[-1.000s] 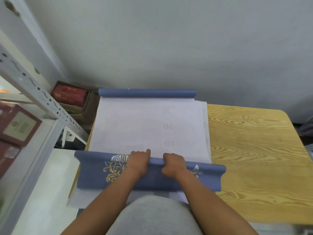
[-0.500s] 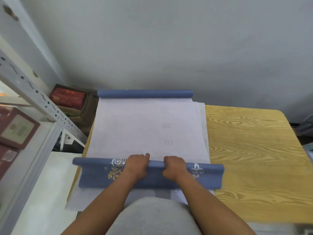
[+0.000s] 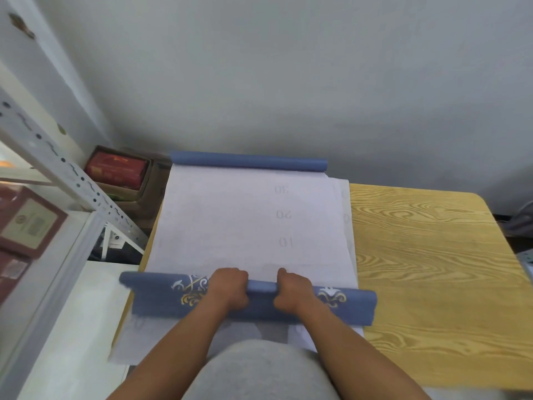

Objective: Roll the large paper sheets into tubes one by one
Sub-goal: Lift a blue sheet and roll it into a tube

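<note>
A large sheet (image 3: 230, 220) lies white side up on the left part of the wooden table (image 3: 427, 269), with faint numbers showing through. Its near end is curled into a blue roll (image 3: 155, 293) with white and gold ornament. My left hand (image 3: 229, 288) and my right hand (image 3: 291, 290) grip this roll side by side at its middle, fingers curled over the top. The sheet's far end is curled into a second blue roll (image 3: 248, 162) against the wall. More white paper (image 3: 127, 342) sticks out beneath, over the table's near edge.
A grey wall (image 3: 288, 82) stands right behind the table. A white metal shelf frame (image 3: 66, 174) with red boxes (image 3: 31, 223) is at the left. A red box in a carton (image 3: 118, 168) sits on the floor at the back left. The table's right half is bare wood.
The near blue roll has moved slightly away from me over the white sheet, with both hands still gripping it. The far roll has stayed in place.
</note>
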